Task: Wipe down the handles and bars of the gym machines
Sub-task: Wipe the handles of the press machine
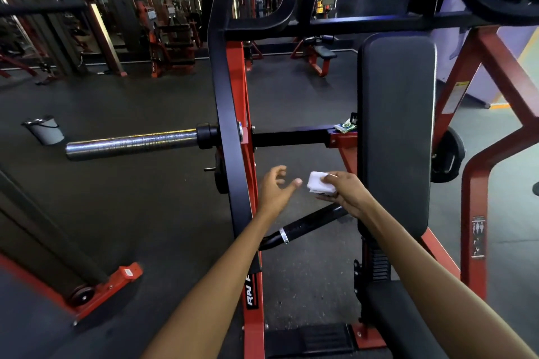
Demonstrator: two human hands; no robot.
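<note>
- Handle: black tubular grip with a silver ring, angled low on the plate-loaded machine, below both hands and just left of the back pad.
- Chrome weight sleeve juts left from the black upright bar; bare, no plates on it.
- Right hand pinches a folded white wipe between thumb and fingers, held in the air above the handle, not touching it.
- Left hand loose, fingers spread, holding nothing, just beside the wipe.
- Judgement: wipe is light, soft, likely damp; folds easily, so keep it bunched in the palm.
- Judgement: bars are rigid and fixed; wrap the wipe round the tube and slide along.
- Green packet lies on the red cross-frame.
</note>
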